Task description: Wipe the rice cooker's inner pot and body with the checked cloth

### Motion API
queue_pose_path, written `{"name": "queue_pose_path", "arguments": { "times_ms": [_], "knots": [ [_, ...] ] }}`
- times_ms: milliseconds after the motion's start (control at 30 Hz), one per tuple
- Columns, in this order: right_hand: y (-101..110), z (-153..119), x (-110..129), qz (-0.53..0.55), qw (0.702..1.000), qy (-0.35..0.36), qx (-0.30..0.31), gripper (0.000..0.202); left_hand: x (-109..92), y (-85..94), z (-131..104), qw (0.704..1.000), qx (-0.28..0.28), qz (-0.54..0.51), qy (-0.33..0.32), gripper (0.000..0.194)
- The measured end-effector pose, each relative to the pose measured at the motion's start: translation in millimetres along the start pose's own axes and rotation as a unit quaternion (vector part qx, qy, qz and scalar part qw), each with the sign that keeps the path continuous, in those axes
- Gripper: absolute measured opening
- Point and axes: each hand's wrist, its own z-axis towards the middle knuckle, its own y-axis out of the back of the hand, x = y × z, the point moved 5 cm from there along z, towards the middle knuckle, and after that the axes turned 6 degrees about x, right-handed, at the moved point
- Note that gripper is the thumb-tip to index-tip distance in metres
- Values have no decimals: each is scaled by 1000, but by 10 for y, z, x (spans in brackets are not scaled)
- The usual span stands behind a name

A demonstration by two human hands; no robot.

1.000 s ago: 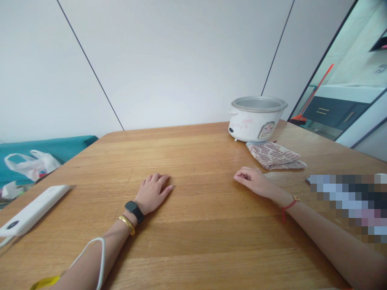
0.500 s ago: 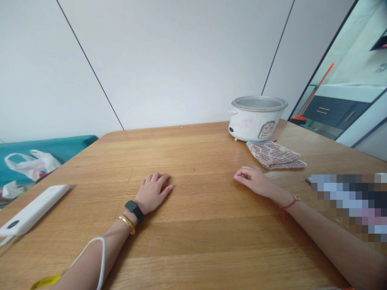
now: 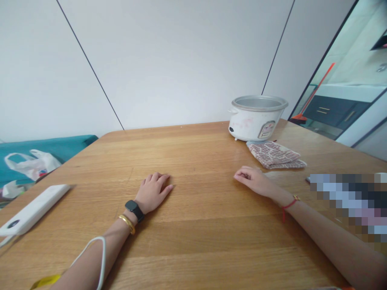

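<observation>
My left hand (image 3: 152,192) lies palm down on the wooden table (image 3: 181,233), fingers apart and holding nothing. Across from it, my right hand (image 3: 254,180) rests on its side with the fingers curled in; nothing shows in it. Just beyond the right hand is a folded brown-and-white patterned cloth (image 3: 276,155). Behind the cloth stands a white rice cooker (image 3: 252,123) without a lid, near the table's back edge.
A white power bank (image 3: 36,209) with a cable is at the left table edge. A plastic bag (image 3: 36,164) sits on a teal seat (image 3: 71,147). At the right lies a pixelated object (image 3: 356,201). A wall (image 3: 181,60) rises behind the table.
</observation>
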Motion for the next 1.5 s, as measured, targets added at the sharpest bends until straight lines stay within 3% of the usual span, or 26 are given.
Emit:
{"name": "queue_pose_path", "arguments": {
  "times_ms": [1500],
  "knots": [
    [-3,-4,13,-1,1000,-1,-2,34,3,-14,6,1000,1,5,0,52]
  ]
}}
